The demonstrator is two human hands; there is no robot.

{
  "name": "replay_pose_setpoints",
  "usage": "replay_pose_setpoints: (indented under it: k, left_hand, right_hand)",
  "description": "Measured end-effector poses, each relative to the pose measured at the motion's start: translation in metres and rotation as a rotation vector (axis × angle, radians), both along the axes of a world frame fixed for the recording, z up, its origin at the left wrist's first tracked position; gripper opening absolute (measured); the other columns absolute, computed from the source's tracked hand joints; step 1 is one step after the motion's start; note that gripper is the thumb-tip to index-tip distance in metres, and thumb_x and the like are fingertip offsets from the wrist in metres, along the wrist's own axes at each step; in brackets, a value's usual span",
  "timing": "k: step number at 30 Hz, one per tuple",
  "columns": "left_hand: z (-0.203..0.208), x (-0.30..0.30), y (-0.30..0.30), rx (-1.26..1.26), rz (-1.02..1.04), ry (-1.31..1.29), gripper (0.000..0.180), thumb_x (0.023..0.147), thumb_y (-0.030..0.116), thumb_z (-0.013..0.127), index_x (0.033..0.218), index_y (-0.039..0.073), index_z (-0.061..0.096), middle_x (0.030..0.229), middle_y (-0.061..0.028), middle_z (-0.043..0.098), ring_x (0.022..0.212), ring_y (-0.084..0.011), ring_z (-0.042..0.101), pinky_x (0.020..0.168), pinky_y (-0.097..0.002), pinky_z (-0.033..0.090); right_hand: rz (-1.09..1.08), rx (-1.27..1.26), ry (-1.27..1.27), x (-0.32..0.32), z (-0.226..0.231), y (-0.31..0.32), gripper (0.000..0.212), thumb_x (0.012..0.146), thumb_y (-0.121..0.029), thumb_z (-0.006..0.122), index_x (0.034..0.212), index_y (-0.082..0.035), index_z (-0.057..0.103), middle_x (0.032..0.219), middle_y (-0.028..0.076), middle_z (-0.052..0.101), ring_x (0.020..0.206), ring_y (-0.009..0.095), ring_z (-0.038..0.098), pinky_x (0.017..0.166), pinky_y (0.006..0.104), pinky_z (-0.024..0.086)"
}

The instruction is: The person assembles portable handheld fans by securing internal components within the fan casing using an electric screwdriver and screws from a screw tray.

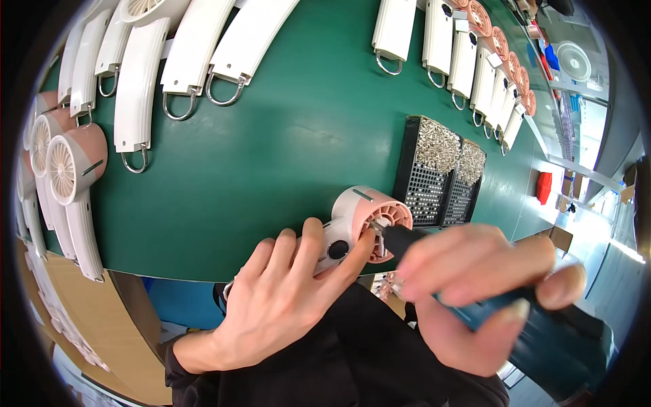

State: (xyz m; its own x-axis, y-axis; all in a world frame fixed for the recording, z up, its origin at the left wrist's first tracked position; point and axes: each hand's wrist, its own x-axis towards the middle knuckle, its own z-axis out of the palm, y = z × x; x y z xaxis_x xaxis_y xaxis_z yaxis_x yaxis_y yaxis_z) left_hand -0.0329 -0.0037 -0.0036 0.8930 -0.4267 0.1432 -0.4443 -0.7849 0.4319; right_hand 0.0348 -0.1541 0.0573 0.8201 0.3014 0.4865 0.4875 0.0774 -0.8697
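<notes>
A white and pink handheld fan point(349, 205) lies near the table's front edge, its round head facing right with pink ribs showing inside. My left hand point(281, 292) is wrapped over its handle, and the index finger reaches to the opening of the head. My right hand point(475, 278), blurred by motion, grips a dark teal power screwdriver point(542, 339). The black nose of the screwdriver points into the fan's head, with its bit at the ribs; whether the bit touches a screw is too small to tell.
Beside the fan stand two black perforated trays point(405, 166) heaped with small silver screws. White handles with metal loops point(186, 64) line the far left, and more white and pink fans point(475, 68) are at the far right. Assembled fans point(62, 169) lie along the left edge of the green table point(258, 169).
</notes>
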Motion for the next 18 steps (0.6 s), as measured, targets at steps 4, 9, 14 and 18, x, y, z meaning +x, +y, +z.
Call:
replay_pose_setpoints:
  k: [4,9,14,18]
  left_hand:
    - [-0.001,0.000,-0.002,-0.028,0.026,0.001,0.050,0.077,0.012,0.058,0.127,0.018,0.057,0.099,-0.0128,0.057,0.076,-0.0192,0.055,0.065,-0.0268,0.043]
    - [0.001,-0.002,-0.002,-0.040,0.039,0.002,0.050,0.074,0.012,0.060,0.123,0.017,0.059,0.102,-0.0136,0.056,0.076,-0.0209,0.055,0.065,-0.0287,0.045]
    - [0.000,-0.004,-0.003,-0.053,0.052,-0.003,0.048,0.071,0.013,0.063,0.119,0.019,0.063,0.106,-0.0141,0.055,0.077,-0.0221,0.055,0.066,-0.0300,0.046]
    - [-0.004,-0.006,-0.001,-0.027,0.011,-0.041,0.052,0.076,0.011,0.056,0.128,0.014,0.055,0.099,-0.0132,0.056,0.074,-0.0186,0.053,0.063,-0.0268,0.043]
  right_hand:
    - [0.051,0.020,-0.026,0.009,-0.008,0.009,0.021,0.096,-0.012,0.046,0.107,-0.006,0.029,0.076,0.015,0.050,0.044,0.026,0.052,0.042,0.0364,0.050]
    - [0.093,0.013,-0.039,0.008,-0.012,0.004,0.021,0.093,-0.011,0.046,0.103,-0.006,0.029,0.074,0.015,0.050,0.045,0.025,0.052,0.040,0.0351,0.050]
    - [0.099,0.040,-0.041,0.006,-0.011,0.004,0.022,0.091,-0.010,0.048,0.103,-0.006,0.030,0.074,0.015,0.050,0.045,0.025,0.052,0.041,0.0358,0.050]
    - [0.163,0.025,-0.015,0.007,-0.008,0.003,0.030,0.090,-0.013,0.055,0.107,-0.007,0.032,0.074,0.013,0.051,0.044,0.025,0.053,0.040,0.0360,0.051]
